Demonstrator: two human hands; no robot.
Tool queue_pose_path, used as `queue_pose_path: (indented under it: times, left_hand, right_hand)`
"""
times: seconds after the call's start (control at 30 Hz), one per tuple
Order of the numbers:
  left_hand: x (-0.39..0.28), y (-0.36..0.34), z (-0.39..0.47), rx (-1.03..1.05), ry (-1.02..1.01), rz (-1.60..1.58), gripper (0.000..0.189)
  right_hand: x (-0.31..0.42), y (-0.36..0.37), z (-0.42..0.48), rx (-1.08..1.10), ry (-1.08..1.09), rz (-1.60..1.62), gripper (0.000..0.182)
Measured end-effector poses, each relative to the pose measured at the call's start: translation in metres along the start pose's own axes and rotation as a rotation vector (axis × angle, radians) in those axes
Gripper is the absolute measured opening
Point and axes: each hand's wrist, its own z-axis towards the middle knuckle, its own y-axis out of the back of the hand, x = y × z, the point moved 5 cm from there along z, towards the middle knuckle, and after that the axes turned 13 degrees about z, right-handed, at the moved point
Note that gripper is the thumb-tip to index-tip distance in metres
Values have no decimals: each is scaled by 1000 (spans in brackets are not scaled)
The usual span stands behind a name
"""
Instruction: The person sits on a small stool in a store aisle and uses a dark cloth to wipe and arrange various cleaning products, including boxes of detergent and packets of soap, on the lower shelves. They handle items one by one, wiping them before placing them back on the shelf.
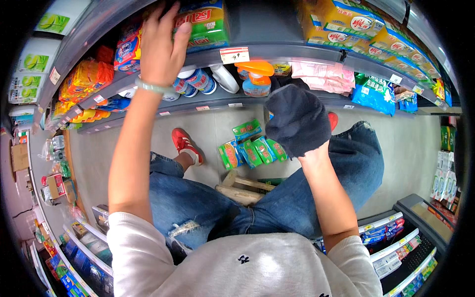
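My left hand (161, 52), fingers apart, is raised at the upper shelf (265, 26). It overlaps the left end of a stack of green and yellow soap packs (207, 28); whether it touches them I cannot tell. A dark cloth (297, 118) is bunched over my right hand (313, 154) and hides the fingers; only the wrist side shows. The cloth is in front of the lower shelf's edge. On the floor between my feet lie several green and blue soap packs (252, 150), partly behind the cloth.
An orange-topped spray bottle (256, 80), white bottles (224, 78) and pink packs (323, 76) stand on the lower shelf. Yellow boxed packs (371, 33) fill the upper right. A wooden stool (241, 193) is beneath me. Shelf racks (399, 245) stand behind me at the right.
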Motion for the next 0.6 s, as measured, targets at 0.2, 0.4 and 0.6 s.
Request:
queue_pose_path:
  times: [0.2,0.4,0.6]
  left_hand:
    - [-54,0,-150,-108,559,-361,31]
    - [-92,-129,-407,980,1169,-396,53]
    - [-143,-162,-415,1278,905,-264,82]
  right_hand:
    - [-31,-3,-14,-216,41,-248,44]
    - [-29,0,-13,-154,113,-286,47]
    - [-38,-1,-14,-63,-18,-223,51]
